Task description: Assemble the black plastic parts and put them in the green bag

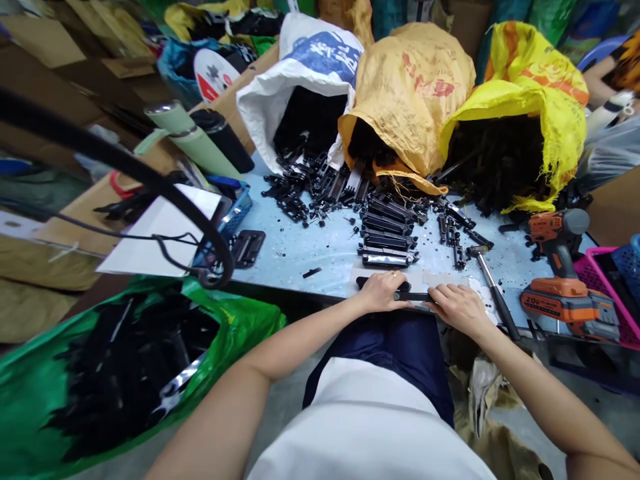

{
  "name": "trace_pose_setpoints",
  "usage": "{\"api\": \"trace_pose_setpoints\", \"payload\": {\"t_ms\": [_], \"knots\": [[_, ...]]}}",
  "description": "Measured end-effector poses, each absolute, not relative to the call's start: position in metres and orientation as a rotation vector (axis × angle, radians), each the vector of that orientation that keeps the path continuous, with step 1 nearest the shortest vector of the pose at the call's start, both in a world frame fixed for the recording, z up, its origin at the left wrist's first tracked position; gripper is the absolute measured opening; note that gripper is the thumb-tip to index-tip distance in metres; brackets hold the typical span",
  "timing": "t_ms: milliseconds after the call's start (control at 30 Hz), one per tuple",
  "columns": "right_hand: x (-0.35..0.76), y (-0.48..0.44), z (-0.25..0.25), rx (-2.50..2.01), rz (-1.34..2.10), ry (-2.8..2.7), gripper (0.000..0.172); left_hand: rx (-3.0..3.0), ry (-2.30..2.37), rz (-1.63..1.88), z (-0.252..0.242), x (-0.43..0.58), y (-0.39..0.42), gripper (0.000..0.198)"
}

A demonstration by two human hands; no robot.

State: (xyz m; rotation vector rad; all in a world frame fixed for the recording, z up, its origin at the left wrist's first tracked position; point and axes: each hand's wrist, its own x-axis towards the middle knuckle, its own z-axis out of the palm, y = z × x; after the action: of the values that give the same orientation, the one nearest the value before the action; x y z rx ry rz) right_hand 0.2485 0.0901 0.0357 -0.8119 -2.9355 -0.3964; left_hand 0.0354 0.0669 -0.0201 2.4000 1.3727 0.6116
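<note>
At the table's front edge, my left hand (384,291) is closed on a long black part (416,297), its fingers bent over the left side. My right hand (459,307) has its fingers closed at the right end of that same part. Part of it is hidden under the fingers. Just beyond my hands lies a row of similar long black parts (387,239), the nearest with a shiny silver face. A hammer (493,290) lies to the right of my right hand, its handle pointing toward me.
Across the back of the blue table (280,250), a white sack (260,100), an orange sack (400,80) and a yellow sack (565,127) spill black parts. A cordless drill (560,273) stands at right beside a pink basket (595,260). A green bag (250,320) of parts sits lower left.
</note>
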Motion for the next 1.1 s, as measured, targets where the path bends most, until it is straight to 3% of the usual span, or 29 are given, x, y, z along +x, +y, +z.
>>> {"api": "trace_pose_setpoints", "payload": {"t_ms": [133,233,400,533,733,933,1100], "knots": [[0.265,0.094,0.014,-0.786,-0.261,-2.834,0.038,2.376,1.280,0.802,-0.011,0.014,0.091,0.044],[0.277,0.099,0.004,-0.810,-0.098,-2.800,0.037,2.012,1.798,1.001,-0.006,-0.027,0.131,0.031],[0.267,0.140,0.002,-1.044,-0.018,-2.669,0.034,1.628,2.199,0.648,-0.012,-0.076,0.182,0.019],[0.232,0.212,0.010,-1.355,-0.014,-2.587,0.029,1.609,2.222,0.691,-0.011,-0.068,0.173,0.015],[0.188,0.293,0.018,-1.692,-0.154,-2.652,0.028,0.991,1.696,1.370,0.001,-0.037,0.103,0.019],[0.187,0.285,0.003,-1.607,-0.125,-2.598,0.026,0.466,1.234,1.286,-0.005,-0.012,0.053,0.036],[0.216,0.245,0.012,-1.354,0.092,-2.364,0.023,0.491,1.291,1.247,-0.010,-0.007,0.047,0.031]]}}
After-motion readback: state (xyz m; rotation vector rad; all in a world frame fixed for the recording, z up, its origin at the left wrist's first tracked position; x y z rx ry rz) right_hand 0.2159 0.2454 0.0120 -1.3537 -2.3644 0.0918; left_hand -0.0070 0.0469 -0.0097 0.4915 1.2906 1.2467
